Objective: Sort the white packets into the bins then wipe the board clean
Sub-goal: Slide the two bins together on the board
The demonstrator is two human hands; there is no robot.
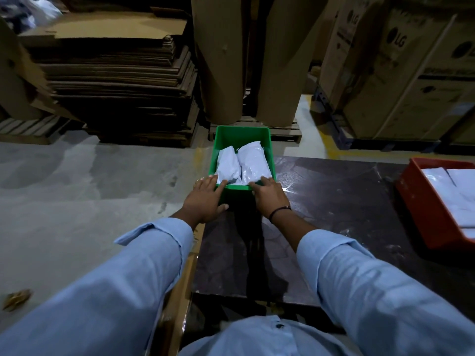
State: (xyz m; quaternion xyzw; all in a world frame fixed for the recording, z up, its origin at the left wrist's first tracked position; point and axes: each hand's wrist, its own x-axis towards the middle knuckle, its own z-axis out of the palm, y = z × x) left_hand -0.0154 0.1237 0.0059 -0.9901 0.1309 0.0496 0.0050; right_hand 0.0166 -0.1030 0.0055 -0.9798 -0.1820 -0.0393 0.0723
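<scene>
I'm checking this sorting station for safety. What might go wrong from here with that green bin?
1. The green bin sits at the far left corner of the board and seems to overhang the edge; a push from the left hand and right hand on its near rim might tip it off.
2. Its white packets reach the near rim and could slide out.

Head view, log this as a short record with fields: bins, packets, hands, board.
green bin: far left corner of the board, two white packets inside
red bin: right edge of view, more packets inside
left hand: fingers straight on green bin's near rim
right hand: same rim, right side
board: dark, pale marks
</scene>
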